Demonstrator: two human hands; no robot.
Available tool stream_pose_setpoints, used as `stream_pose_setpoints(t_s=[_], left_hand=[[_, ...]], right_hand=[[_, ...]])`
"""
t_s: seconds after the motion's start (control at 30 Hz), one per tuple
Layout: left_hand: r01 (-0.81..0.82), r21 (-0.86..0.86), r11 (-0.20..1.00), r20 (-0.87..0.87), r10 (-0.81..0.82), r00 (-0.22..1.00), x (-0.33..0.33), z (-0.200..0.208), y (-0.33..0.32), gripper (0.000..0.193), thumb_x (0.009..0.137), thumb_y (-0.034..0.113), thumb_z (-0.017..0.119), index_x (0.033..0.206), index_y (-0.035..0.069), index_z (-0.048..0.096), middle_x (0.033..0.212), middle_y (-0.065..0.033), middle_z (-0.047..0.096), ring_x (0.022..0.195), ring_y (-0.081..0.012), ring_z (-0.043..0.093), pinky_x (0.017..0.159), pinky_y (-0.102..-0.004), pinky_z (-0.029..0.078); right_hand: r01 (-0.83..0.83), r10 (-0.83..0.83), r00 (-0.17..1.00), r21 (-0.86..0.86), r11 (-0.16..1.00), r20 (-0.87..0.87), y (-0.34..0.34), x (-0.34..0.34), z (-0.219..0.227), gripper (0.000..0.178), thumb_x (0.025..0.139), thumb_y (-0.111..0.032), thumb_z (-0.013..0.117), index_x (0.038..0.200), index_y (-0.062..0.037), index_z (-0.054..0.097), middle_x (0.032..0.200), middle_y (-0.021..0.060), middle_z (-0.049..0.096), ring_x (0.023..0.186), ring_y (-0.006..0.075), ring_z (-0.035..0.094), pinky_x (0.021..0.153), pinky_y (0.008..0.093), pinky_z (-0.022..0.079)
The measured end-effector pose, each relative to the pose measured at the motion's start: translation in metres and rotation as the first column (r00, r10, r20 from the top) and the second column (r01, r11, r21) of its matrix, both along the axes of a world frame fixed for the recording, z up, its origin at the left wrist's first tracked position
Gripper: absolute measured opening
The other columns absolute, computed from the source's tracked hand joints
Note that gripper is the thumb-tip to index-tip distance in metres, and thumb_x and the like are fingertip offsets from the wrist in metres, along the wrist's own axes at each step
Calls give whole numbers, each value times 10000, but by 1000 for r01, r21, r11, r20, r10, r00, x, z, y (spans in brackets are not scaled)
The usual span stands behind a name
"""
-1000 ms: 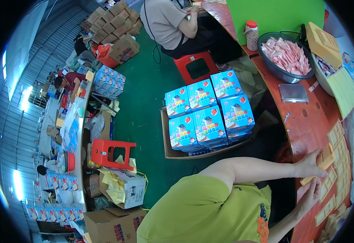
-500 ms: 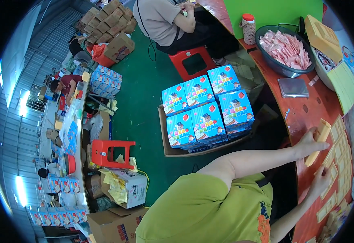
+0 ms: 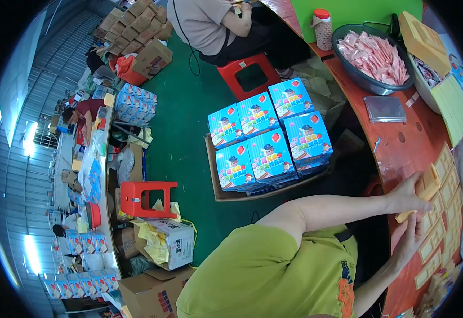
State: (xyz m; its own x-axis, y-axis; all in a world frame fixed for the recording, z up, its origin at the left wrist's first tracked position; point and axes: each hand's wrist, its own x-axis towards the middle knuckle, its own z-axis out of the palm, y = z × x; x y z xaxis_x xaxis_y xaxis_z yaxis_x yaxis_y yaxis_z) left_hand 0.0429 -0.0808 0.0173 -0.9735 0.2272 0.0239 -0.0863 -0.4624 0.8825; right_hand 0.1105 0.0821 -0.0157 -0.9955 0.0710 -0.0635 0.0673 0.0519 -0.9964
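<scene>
My left hand [image 3: 402, 197] is closed around a small stack of pale yellow trays [image 3: 428, 183], held on edge above the red table [image 3: 388, 153]. My right hand [image 3: 407, 239] reaches up to the lower end of this stack, its fingertips pressed together there. Exactly what those fingertips pinch is partly hidden. Beneath and beyond both hands, several flat yellow trays [image 3: 430, 243] with moulded compartments lie in rows on the tabletop.
Farther along the table stand a dark basin [image 3: 343, 63] of pink packets, a clear plastic box [image 3: 384, 109], a red-lidded jar [image 3: 322, 33] and a yellow tray stack [image 3: 425, 42]. To my left, a carton [image 3: 214, 177] holds blue boxes [image 3: 268, 156]. A person sits on a red stool [image 3: 247, 77].
My right hand has moved up from the laid-out trays to the lower end of the held stack. The left hand still grips the stack, now slightly lower and more tilted.
</scene>
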Motion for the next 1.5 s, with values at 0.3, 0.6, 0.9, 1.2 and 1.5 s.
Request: stream_pose_setpoints(t_s=[0.3,0.6,0.9,1.2,1.5], left_hand=[[-91,9,996,167,88,982,-19,5,-53,355,830,92,772,1129,24,595,966,-64,675,821,-157,675,703,-311,583],[49,7,999,208,-49,977,-32,-5,-48,498,926,299,707,1284,28,491,1054,-151,648,902,-243,686,776,-362,579],[157,19,987,210,-157,965,-24,-6,-44,511,942,323,679,1299,10,488,1100,-172,638,929,-254,681,770,-369,593],[409,90,908,242,-418,876,-9,3,-16,510,935,316,688,1292,10,491,1093,-118,635,921,-193,677,753,-336,586],[395,48,917,255,-394,883,0,-4,-7,521,930,291,698,1315,20,475,1063,-47,591,926,-129,628,768,-289,554]], right_hand=[[219,-90,953,450,866,-289,-72,-15,38,183,929,-143,646,1013,16,683,923,90,700,880,172,644,812,304,508],[445,-270,895,692,568,-354,-47,-52,19,127,816,-107,681,782,7,636,722,188,647,755,355,652,684,452,522],[667,-274,745,689,284,-609,10,-20,17,117,832,-141,710,915,-80,656,915,121,605,920,328,580,826,441,465],[574,-596,566,792,-210,-569,137,37,-18,115,873,-168,666,980,-127,677,1026,79,601,982,323,568,858,471,439],[682,-502,595,725,-98,-628,120,16,-14,159,898,-217,657,1038,-146,686,1055,82,606,1043,301,556,886,459,417]])
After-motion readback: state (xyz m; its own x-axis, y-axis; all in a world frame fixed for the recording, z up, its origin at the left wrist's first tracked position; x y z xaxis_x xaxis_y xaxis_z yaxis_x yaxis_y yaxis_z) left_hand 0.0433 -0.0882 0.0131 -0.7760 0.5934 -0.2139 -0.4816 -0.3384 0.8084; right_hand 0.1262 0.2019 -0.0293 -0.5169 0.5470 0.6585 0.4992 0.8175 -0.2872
